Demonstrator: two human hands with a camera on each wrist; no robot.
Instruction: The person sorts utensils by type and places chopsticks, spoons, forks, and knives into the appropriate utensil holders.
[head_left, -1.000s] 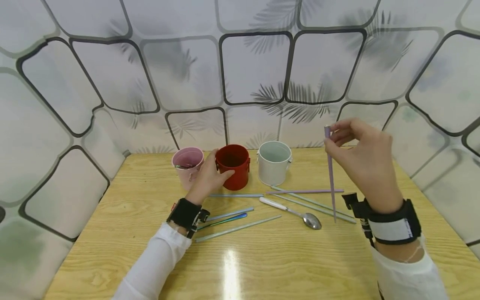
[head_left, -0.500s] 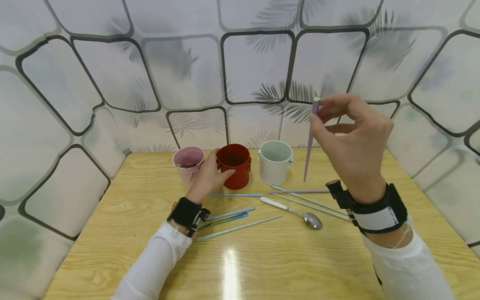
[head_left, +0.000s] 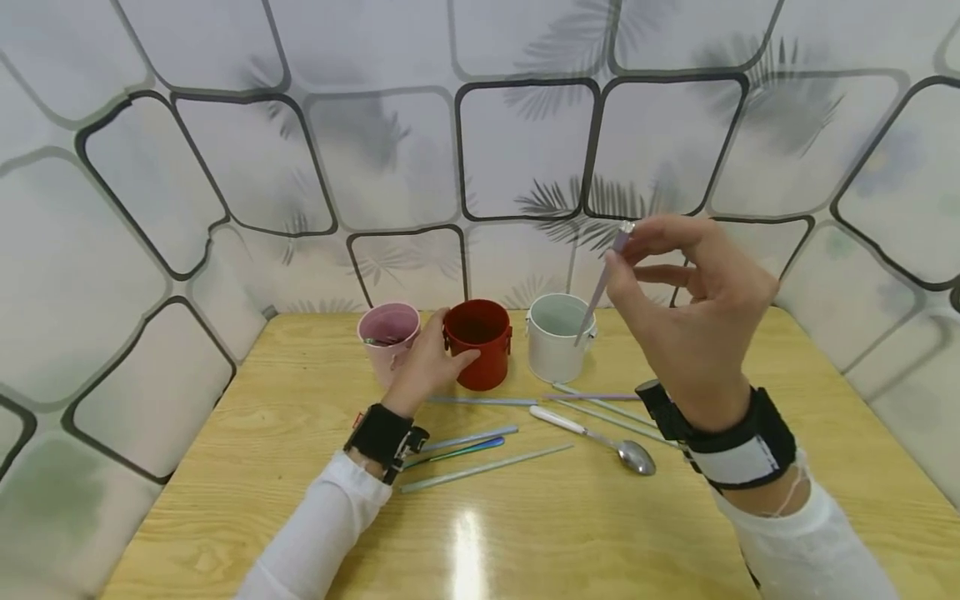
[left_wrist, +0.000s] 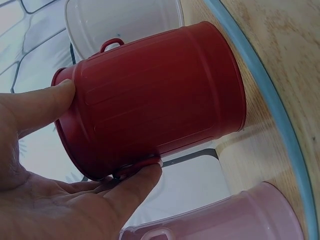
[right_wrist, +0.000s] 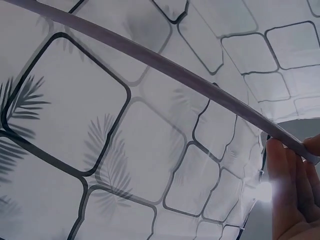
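My left hand (head_left: 427, 360) holds the red bucket (head_left: 486, 357) by its left side. In the left wrist view the thumb lies on the bucket's wall near the rim (left_wrist: 65, 140), with other fingers at the side handle. My right hand (head_left: 693, 312) is raised at the right and pinches a purple chopstick (head_left: 597, 293) close to its thick, silver-tipped end. The chopstick slants down and left, its thin end overlapping the white bucket (head_left: 551, 357) in the head view. Left of the red bucket stands a pink bucket (head_left: 380, 358) with something thin inside.
On the wooden table (head_left: 300, 517) lie a white-handled spoon (head_left: 636, 457), another purple chopstick (head_left: 592, 397), blue chopsticks (head_left: 487, 402), pale green chopsticks (head_left: 487, 468) and a shiny blue-green utensil (head_left: 461, 451). A patterned curtain (head_left: 525, 150) stands behind the buckets.
My right hand has lifted the purple chopstick and carried it left, from over the table's right side to the white bucket, tilting it. The left hand stays on the red bucket.
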